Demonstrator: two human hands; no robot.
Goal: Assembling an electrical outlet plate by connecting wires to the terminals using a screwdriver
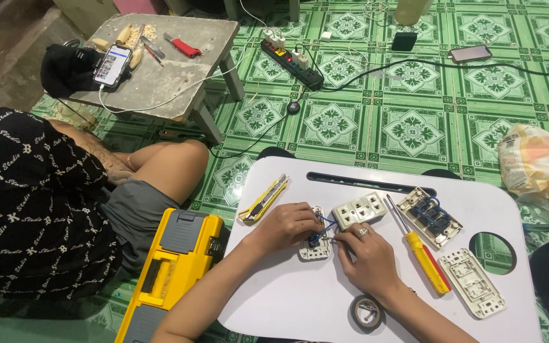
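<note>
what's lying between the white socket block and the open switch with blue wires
A yellow-handled screwdriver lies between the socket block and the open switch, seen in the head view.

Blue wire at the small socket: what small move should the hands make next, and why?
Probably seat the blue wire end into the socket: the left hand steadies it, the right hand pinches at the wire, and the screwdriver lies unused beside them.

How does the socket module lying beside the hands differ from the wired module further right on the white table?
The socket module lies face up, showing pin holes; the wired module lies back up, showing blue wires. The socket module sits beside the right hand; the wired module lies beyond the screwdriver. Both are pale rectangles.
</note>
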